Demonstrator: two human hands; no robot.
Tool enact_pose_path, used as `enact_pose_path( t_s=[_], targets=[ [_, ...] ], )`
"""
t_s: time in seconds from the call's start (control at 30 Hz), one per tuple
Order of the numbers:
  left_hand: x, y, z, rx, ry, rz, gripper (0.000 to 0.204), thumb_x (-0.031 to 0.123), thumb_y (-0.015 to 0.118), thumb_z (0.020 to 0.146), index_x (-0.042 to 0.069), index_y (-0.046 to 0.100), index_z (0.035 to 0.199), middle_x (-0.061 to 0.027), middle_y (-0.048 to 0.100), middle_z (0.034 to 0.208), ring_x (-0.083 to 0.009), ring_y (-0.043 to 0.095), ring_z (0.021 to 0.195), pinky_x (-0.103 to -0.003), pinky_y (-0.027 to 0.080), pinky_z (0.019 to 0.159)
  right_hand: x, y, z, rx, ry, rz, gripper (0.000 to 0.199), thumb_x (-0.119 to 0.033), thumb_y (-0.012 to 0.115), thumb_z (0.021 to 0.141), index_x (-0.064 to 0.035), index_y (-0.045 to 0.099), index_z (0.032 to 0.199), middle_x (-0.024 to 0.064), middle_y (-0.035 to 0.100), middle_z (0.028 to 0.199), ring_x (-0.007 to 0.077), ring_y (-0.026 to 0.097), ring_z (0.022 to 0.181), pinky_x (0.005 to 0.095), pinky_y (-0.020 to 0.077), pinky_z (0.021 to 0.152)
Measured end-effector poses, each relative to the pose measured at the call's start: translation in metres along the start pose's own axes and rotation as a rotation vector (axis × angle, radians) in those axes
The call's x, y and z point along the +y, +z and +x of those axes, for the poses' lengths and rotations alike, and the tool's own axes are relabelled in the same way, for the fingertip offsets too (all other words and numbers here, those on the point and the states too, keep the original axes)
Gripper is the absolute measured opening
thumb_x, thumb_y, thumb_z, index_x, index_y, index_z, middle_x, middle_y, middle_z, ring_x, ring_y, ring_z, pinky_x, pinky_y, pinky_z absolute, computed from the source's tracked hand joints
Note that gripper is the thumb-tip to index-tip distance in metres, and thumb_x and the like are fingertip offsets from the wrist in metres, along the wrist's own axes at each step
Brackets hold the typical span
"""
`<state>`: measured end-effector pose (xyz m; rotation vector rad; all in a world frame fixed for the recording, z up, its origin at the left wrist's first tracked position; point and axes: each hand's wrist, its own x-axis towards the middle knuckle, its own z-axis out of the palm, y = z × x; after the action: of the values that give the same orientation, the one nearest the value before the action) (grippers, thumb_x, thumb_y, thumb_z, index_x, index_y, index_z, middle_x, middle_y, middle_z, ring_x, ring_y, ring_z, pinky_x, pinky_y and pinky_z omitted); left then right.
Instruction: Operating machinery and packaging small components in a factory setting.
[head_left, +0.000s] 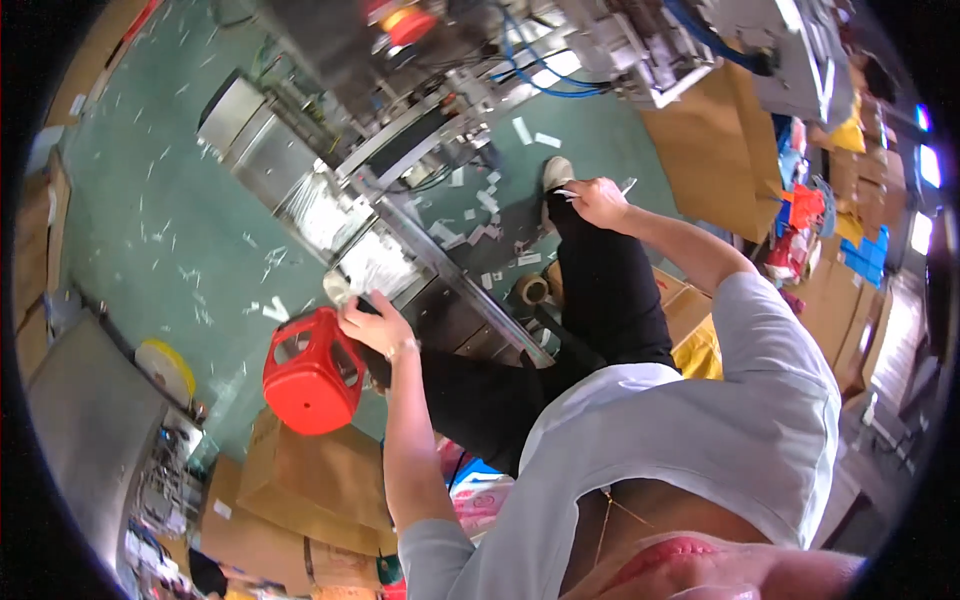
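Note:
My left hand is over my left knee, beside a red plastic stool. Its thumb and fingers are apart, and I see nothing between them. Whether the fingertips touch the stool is unclear. My right hand is above my right leg with its fingers closed. A thin white strip sticks out past its knuckles, and a small white end shows at the fingertips. Between my legs runs a metal conveyor machine, with a shiny sheet of clear film on its near part.
White paper scraps litter the green floor under the machine. A roll of tape lies by my right leg. Cardboard boxes stand at the lower left, and a large carton at the right. A yellow-rimmed reel is on the left.

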<state>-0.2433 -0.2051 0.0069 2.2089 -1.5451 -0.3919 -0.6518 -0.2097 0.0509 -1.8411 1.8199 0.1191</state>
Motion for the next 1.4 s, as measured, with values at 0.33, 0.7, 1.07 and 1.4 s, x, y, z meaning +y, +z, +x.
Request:
enact_pose_path(
  t_s=[0.33,0.7,1.07,1.4],
  targets=[
    [0.181,-0.01,0.108,0.112,0.003,-0.695,0.037,0.023,0.063,0.081,-0.003,0.049,0.103,-0.0153,0.048,0.1,-0.0263,0.046,0.094,-0.037,0.039,0.084,-0.03,-0.031,-0.067,0.109,0.415,0.218,0.013,-0.015,0.051,0.079,-0.0049,0.055,0.086,0.0197,0.059,0.077,0.0386,0.057,0.078,0.044,0.0458,0.068],
    [0.199,-0.14,0.224,-0.233,-0.257,-0.962,0.044,0.038,0.052,0.087,-0.002,0.045,0.105,-0.0132,0.051,0.099,-0.023,0.05,0.086,-0.04,0.045,0.078,-0.143,-0.147,-0.423,0.898,0.855,-0.303,0.035,0.003,0.051,0.075,-0.0022,0.055,0.11,0.0159,0.058,0.098,0.0334,0.056,0.092,0.036,0.0452,0.079],
    [0.182,-0.17,0.219,-0.35,-0.416,-0.781,0.031,0.025,0.055,0.085,0.0,0.049,0.102,-0.0115,0.056,0.09,-0.0232,0.055,0.081,-0.042,0.05,0.068,-0.127,-0.216,-0.574,0.897,1.366,-0.752,0.034,-0.023,0.061,0.084,0.0007,0.058,0.108,0.0169,0.059,0.105,0.0272,0.058,0.096,0.0326,0.0453,0.084],
    [0.211,-0.165,0.145,-0.94,-0.224,-0.588,0.018,0.014,0.056,0.084,0.003,0.054,0.097,-0.0062,0.058,0.08,-0.0169,0.057,0.07,-0.032,0.05,0.06,-0.191,-0.347,-0.358,1.197,0.607,0.21,0.034,-0.024,0.046,0.092,0.0013,0.052,0.113,0.0183,0.057,0.107,0.0242,0.055,0.103,0.0339,0.0419,0.089]
  ],
)
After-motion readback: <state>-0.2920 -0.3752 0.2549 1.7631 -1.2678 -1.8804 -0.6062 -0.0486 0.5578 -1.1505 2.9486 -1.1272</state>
